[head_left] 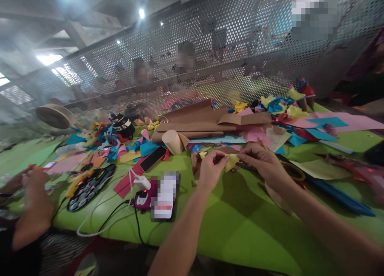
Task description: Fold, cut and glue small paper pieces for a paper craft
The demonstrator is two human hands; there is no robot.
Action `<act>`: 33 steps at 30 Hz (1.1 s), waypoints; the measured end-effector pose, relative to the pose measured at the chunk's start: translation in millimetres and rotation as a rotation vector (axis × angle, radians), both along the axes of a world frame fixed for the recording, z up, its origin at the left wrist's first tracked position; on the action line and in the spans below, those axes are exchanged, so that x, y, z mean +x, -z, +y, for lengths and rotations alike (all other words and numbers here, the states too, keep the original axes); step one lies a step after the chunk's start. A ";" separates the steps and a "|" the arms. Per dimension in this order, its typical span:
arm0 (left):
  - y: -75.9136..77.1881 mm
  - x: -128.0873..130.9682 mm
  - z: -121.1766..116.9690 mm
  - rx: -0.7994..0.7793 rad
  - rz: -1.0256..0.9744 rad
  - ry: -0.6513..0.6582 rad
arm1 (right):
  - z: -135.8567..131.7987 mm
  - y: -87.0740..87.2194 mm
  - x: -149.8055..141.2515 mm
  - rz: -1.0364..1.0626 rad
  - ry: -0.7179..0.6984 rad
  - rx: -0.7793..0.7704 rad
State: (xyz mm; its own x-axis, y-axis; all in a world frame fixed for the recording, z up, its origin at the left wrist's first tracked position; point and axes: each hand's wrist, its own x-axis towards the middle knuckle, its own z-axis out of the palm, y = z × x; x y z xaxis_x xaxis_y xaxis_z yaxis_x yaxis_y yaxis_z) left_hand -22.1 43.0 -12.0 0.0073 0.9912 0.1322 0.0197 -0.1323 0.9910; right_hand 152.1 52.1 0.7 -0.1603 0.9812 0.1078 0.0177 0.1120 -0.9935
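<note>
Yellow paper (232,161), long axis roughly left-right, pinched by left hand (211,166), right hand (262,160).

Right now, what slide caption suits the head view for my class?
The left hand and right hand pinch yellow paper over a cluttered green table.

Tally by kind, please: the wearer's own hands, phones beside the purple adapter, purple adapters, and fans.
Hands: 2 (left hand, right hand, pinching yellow paper)
Phones: 2 (dark phone, lit phone)
Purple adapter: 1
Fan: 1
Total: 6
</note>
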 end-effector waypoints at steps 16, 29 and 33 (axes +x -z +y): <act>0.5 2.8 -1.9 -0.013 0.013 0.073 | 0.5 -0.4 -1.5 -0.033 -0.005 0.040; 1.5 3.0 -1.7 -0.002 -0.009 0.068 | -4.2 2.8 -5.4 0.033 0.004 -0.024; 1.1 5.2 -3.3 0.037 0.032 -0.003 | -1.8 9.4 -8.6 0.073 -0.017 -0.059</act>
